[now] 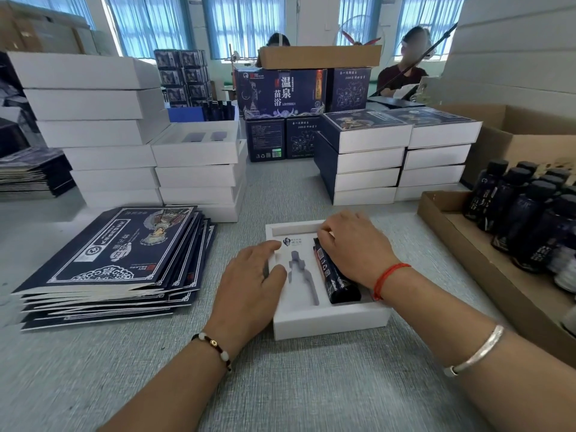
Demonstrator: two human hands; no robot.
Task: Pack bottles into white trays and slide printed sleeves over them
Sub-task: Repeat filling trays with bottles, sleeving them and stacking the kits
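The right hand (352, 247) pinches a dark bottle (335, 275) lying lengthwise in the white tray (330, 319)'s right slot; the left hand (249, 279) lies spread beside the empty middle slot.

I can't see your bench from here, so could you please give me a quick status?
Left hand flat on the white tray, steadying. Right hand pressing one dark bottle into its slot; middle slot empty. Nothing in the way.
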